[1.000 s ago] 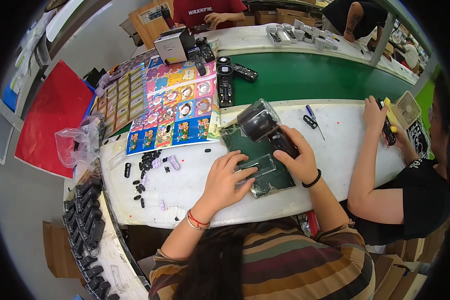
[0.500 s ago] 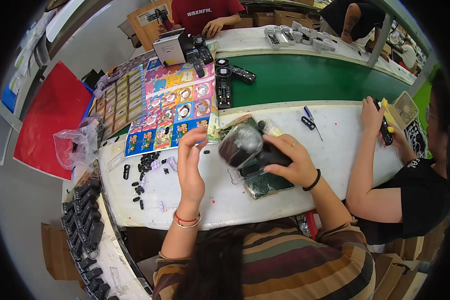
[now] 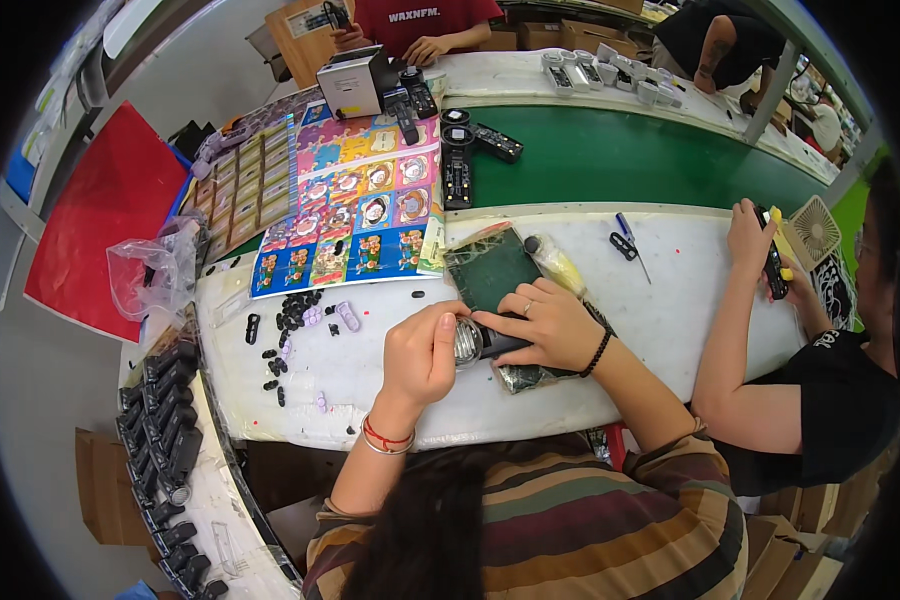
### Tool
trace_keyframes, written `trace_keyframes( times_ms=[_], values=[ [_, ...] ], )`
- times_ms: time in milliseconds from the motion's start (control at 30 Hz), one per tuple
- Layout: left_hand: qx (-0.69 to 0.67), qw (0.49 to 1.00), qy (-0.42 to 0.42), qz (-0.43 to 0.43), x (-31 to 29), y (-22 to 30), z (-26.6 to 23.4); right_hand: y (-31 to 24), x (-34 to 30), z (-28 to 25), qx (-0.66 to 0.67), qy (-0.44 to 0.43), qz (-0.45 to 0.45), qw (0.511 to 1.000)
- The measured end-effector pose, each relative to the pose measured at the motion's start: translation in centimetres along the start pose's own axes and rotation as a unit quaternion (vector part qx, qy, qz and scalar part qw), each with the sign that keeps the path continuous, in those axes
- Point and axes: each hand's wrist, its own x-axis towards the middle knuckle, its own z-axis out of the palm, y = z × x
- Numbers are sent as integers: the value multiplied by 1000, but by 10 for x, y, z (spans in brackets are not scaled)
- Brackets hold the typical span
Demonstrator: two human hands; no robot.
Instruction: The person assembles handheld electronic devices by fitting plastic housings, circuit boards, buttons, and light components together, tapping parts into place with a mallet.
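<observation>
A black handheld device with a clear, shiny round head (image 3: 466, 343) lies between my hands over the table's near middle. My left hand (image 3: 418, 358) is closed at the head end, fingers curled and thumb up. On the black body, my right hand (image 3: 555, 328) is closed from above, hiding most of it. Beneath them rests a dark green pad (image 3: 492, 272) with worn, wrapped edges. Just past my right hand lies a yellowish clear bottle with a dark cap (image 3: 560, 268). Small black parts (image 3: 295, 310) and a lilac piece (image 3: 347, 316) are scattered left of my left hand.
A blue-handled screwdriver (image 3: 625, 228) lies at the right. Colourful printed sheets (image 3: 360, 200) cover the left back, beside a green belt (image 3: 610, 160). Black devices (image 3: 165, 430) are stacked at the left edge. A co-worker's hands (image 3: 755, 245) hold a black part at the right.
The device's clear head has swung down and left, now lower and pointing toward my left hand. My left hand has moved from raised and open to closed at the head. My right hand has shifted left.
</observation>
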Motion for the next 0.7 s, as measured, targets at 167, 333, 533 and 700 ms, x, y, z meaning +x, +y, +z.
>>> trace_keyframes(
  times_ms=[167,333,533,700],
  values=[
    [-23,1000,-3,-18,0,-5,0,0,1,4,-11,-11,10,1000],
    [-33,999,11,-31,-5,-14,3,0,3,9,-7,-31,17,999],
    [-30,999,28,-34,-8,-16,1,-2,6,11,0,-71,35,997],
    [-20,998,23,-48,-11,-9,0,0,9,9,-4,-93,33,995]
  ],
)
